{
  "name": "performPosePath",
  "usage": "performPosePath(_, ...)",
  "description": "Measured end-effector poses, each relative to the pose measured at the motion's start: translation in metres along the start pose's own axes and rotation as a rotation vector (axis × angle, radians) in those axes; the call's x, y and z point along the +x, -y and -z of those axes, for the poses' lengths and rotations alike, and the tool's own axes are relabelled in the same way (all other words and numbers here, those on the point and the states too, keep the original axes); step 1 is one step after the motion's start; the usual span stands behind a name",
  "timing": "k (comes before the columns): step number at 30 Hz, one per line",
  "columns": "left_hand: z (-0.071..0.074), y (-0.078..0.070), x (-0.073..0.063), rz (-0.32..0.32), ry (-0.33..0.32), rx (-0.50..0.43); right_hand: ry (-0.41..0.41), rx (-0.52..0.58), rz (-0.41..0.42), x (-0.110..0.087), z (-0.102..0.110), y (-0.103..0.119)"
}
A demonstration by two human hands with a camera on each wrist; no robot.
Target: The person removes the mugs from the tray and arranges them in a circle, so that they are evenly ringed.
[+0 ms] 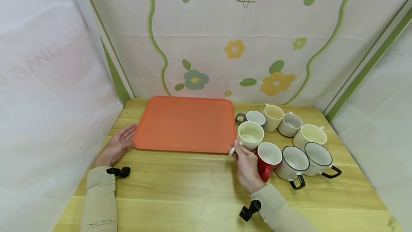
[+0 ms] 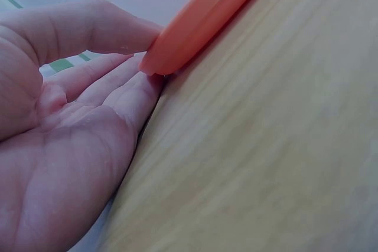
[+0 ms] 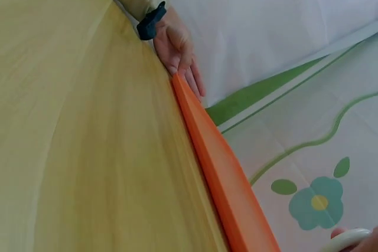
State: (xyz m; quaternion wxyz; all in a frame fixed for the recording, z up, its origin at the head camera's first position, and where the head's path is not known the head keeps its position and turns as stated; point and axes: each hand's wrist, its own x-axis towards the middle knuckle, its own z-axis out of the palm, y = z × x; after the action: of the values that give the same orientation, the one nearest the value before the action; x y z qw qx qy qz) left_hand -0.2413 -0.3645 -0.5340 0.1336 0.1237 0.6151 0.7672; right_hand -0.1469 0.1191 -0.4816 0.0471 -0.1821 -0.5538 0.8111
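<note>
An orange tray (image 1: 185, 124) lies flat on the wooden table. At its left front corner is my left hand (image 1: 116, 145), fingers extended along the edge; in the left wrist view the thumb tip touches the tray's rim (image 2: 195, 22). My right hand (image 1: 247, 165) pinches the handle of a cream mug (image 1: 250, 134) beside the tray's right edge. Part of that pale handle (image 3: 348, 239) shows in the right wrist view's lower corner. Just right of this hand stands a red mug (image 1: 269, 155) with a white inside, its handle toward me.
Several other mugs crowd the right: two white mugs with black rims (image 1: 294, 162), a pale yellow mug (image 1: 310, 135), a grey-white cup (image 1: 290, 124), a beige mug (image 1: 273, 117) and a dark-handled cup (image 1: 255, 117). Printed fabric (image 1: 199, 60) encloses the table's back and sides.
</note>
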Motion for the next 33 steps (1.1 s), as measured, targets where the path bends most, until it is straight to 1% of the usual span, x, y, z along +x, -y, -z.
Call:
performPosePath(3, -0.001, -0.001, 0.001, 0.006, -0.01, 0.008, -0.019, 0.021, 0.007, 0.002, 0.002, -0.004)
performPosePath(6, -0.001, -0.001, 0.001, 0.012, -0.028, 0.02, -0.037, 0.016, 0.009, 0.005, 0.002, -0.009)
performPosePath(11, -0.003, -0.001, 0.002, 0.014, -0.038, 0.034, -0.079, -0.001, 0.009, 0.008, 0.004, -0.015)
performPosePath(17, -0.004, -0.002, 0.002, 0.017, -0.054, 0.035, -0.091, 0.001, 0.014, 0.01, 0.005, -0.019)
performPosePath(26, -0.003, 0.003, 0.003, 0.02, -0.044, 0.03, -0.141, -0.005, 0.022, 0.011, 0.006, -0.022)
performPosePath(33, -0.001, 0.001, 0.002, 0.009, -0.025, 0.018, -0.139, 0.03, 0.014, 0.013, 0.007, -0.027)
